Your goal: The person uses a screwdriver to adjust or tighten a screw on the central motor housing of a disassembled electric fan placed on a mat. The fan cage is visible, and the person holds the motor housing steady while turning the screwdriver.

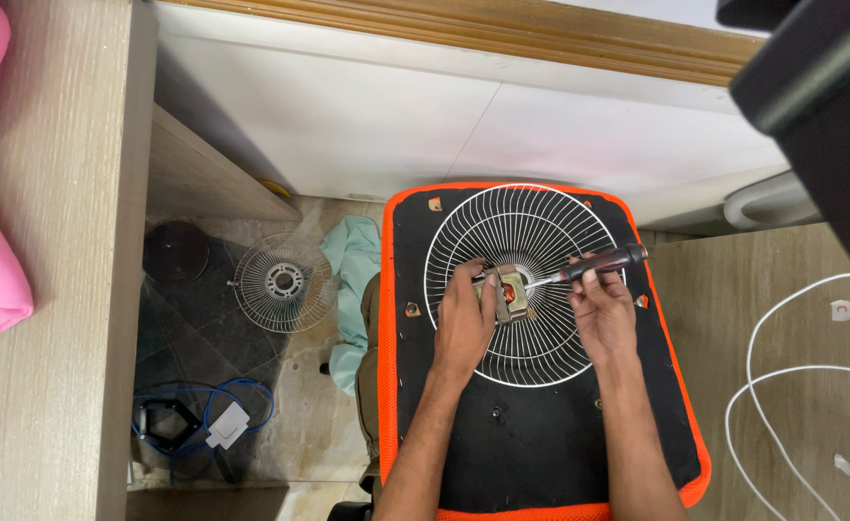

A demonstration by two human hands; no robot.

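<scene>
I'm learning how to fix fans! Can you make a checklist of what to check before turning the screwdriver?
1. Left hand steadies the fan motor: ok, it grips the motor's side.
2. Right hand grips the screwdriver: ok, fingers wrap the dark handle.
3. Tip seated in a screw: cannot tell, too small to see.
4. Wire fan guard lies flat on the black, orange-edged board: ok.
5. White cable away from the hands: ok, it lies off to the side.
</scene>
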